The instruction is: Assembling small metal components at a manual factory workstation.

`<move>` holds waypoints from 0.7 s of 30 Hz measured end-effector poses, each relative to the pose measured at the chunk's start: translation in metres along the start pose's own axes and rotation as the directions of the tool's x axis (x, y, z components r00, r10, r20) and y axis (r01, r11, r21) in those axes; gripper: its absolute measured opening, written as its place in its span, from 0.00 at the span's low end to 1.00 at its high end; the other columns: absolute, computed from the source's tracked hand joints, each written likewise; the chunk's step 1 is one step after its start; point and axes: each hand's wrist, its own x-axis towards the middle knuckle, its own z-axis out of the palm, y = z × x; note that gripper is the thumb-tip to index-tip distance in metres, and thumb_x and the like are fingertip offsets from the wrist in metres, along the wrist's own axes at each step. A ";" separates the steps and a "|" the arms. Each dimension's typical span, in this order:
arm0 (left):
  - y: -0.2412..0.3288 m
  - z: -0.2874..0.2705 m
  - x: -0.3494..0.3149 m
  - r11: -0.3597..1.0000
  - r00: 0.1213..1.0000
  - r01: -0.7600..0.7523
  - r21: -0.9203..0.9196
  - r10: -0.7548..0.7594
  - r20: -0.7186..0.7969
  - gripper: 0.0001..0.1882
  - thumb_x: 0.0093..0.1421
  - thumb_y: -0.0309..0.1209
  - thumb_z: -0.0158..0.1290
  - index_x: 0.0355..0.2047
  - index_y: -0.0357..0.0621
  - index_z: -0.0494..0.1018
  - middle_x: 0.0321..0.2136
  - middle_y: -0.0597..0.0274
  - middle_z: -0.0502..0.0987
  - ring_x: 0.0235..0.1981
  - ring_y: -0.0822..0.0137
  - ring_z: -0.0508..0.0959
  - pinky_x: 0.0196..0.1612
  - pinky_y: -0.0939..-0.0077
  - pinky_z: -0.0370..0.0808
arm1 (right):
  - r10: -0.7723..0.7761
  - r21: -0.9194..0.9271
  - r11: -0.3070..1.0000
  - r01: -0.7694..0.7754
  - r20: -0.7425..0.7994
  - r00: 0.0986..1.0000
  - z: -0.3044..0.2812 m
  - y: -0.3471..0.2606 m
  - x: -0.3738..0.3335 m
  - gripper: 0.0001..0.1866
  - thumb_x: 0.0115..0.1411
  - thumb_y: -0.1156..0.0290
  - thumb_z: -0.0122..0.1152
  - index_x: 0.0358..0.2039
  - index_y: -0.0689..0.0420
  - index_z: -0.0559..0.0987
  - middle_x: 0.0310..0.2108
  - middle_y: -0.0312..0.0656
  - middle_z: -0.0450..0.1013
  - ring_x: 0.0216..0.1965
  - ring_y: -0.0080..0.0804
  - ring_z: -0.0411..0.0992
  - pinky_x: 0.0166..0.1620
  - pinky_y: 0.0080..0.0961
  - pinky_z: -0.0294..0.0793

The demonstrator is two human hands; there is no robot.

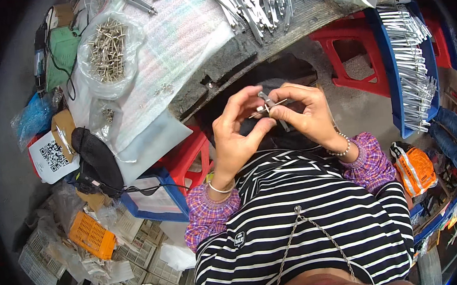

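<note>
Both hands meet in front of my striped top, over my lap. Between them is a flat grey metal strip [266,98] with a thin metal pin [284,101] lying across it. My left hand [239,128] curls its fingers and thumb around the strip's left side. My right hand [304,109] pinches where the strip and the pin cross. A small pale piece shows at the crossing; its exact shape is too small to tell. The fingers partly hide the lower end of the strip.
On the bench ahead, a plastic bag of metal pins [108,50] stands left and loose metal strips [266,5] lie at the far edge. A blue crate [390,73] of metal strips is at the right, beside a red stool [357,54]. A black pouch [97,154] hangs at the left.
</note>
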 end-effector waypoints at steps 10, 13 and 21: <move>-0.010 0.004 0.001 0.990 0.982 0.004 -0.139 -0.030 -0.189 0.15 0.51 0.15 0.56 0.40 0.30 0.71 0.34 0.58 0.76 0.36 0.72 0.76 0.41 0.81 0.74 | 0.238 0.356 0.905 -0.231 0.026 0.971 0.011 0.013 -0.007 0.13 0.55 0.76 0.60 0.41 0.66 0.74 0.37 0.37 0.72 0.36 0.21 0.71 0.38 0.17 0.73; -0.008 0.005 0.003 0.983 0.978 -0.011 -0.182 -0.027 -0.206 0.15 0.51 0.15 0.56 0.41 0.30 0.71 0.34 0.57 0.76 0.36 0.72 0.76 0.40 0.81 0.74 | 0.193 0.296 0.935 -0.196 0.038 0.980 0.011 0.015 -0.009 0.12 0.55 0.76 0.60 0.40 0.66 0.75 0.34 0.37 0.73 0.34 0.19 0.71 0.36 0.16 0.72; -0.012 0.005 0.001 0.964 0.968 0.038 -0.262 -0.101 -0.231 0.15 0.51 0.15 0.55 0.41 0.29 0.71 0.33 0.55 0.77 0.33 0.71 0.77 0.36 0.81 0.75 | 0.229 0.168 0.958 -0.233 0.045 0.972 0.014 0.019 -0.013 0.09 0.55 0.77 0.60 0.37 0.66 0.76 0.28 0.35 0.75 0.28 0.15 0.71 0.32 0.12 0.70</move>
